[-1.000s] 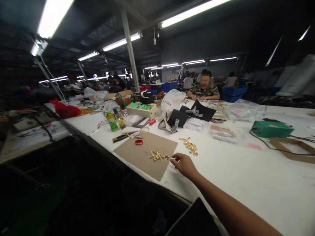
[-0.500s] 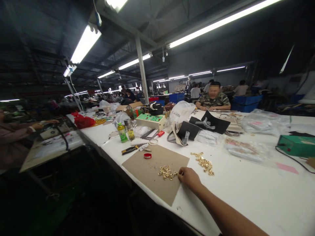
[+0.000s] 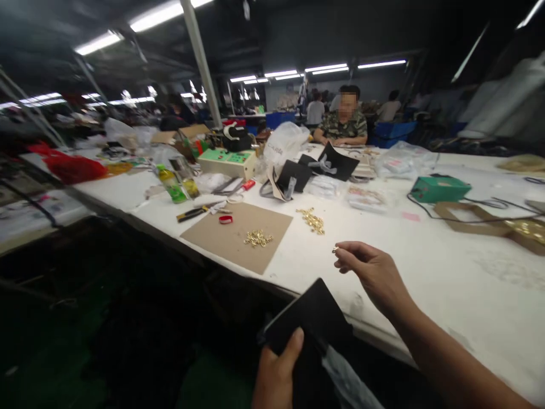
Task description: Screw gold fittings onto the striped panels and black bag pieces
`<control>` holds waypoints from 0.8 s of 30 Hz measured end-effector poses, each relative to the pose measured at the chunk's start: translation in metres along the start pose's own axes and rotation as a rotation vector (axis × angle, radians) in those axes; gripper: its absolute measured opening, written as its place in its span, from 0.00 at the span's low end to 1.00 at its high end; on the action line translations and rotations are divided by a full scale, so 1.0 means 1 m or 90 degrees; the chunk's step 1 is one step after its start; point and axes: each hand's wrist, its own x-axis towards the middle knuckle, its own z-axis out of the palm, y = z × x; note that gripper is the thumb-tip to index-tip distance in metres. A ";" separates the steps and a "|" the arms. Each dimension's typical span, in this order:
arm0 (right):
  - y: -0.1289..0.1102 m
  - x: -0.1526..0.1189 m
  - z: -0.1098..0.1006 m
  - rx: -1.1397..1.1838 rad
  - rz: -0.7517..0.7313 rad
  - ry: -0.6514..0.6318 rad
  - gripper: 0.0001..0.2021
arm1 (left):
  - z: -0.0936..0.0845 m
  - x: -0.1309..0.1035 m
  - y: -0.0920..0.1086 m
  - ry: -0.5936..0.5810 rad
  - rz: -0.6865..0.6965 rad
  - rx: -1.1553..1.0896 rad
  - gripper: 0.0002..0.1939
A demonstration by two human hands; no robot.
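Note:
My right hand (image 3: 370,270), above the white table, pinches a small gold metal piece (image 3: 335,249) between thumb and fingertips. Low in the view, my left hand (image 3: 276,372) grips a flat black piece (image 3: 313,315), thumb on top, in front of the table's edge. A pale, wrapped strip (image 3: 347,378) hangs from the black piece. One pile of gold pieces (image 3: 258,238) lies on a brown board (image 3: 225,244); a second gold pile (image 3: 313,220) rests on the white table to its right.
A red ring (image 3: 225,219) and pliers (image 3: 192,214) lie at the board's far edge. Behind are a green bottle (image 3: 171,184), a control box (image 3: 227,163) and black pieces with a plastic bag (image 3: 283,142). A green box (image 3: 439,188) with cables stands right. A person (image 3: 343,122) sits opposite.
The view has turned right and down. My right hand has left the board's edge and lifted, a gold piece in its fingertips. My left hand has come into view with the black piece.

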 end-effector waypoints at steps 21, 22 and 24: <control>0.033 -0.181 -0.088 -0.201 -0.287 0.080 0.08 | 0.087 -0.045 -0.042 -0.244 0.131 0.341 0.20; 0.035 -0.182 -0.088 -0.210 -0.290 0.084 0.08 | 0.088 -0.046 -0.043 -0.247 0.138 0.355 0.19; 0.038 -0.184 -0.089 -0.230 -0.294 0.090 0.07 | 0.089 -0.049 -0.045 -0.248 0.146 0.389 0.18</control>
